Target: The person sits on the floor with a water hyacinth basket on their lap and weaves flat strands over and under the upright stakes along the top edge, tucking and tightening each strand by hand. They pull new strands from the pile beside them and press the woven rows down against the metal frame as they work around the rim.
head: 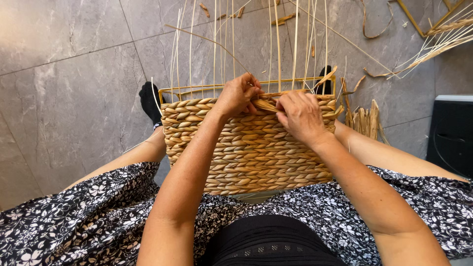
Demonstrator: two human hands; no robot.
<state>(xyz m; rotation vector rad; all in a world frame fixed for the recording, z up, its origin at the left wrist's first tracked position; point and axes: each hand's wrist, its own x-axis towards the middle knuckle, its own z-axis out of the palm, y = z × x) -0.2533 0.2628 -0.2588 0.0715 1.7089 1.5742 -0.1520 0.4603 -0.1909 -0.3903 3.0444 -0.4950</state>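
between your knees, woven basket (251,152) sits upright on the grey tile floor (64,98), top row unfinished. your left hand (237,95) and right hand (299,116) meet at the rim, fingers of both pinching the same flat straw strand (266,104). thin upright stakes (276,44) rise from the yellow wire frame (207,87) behind. loose straw bundle (364,120) lies right of the basket, black box (451,133) further right.
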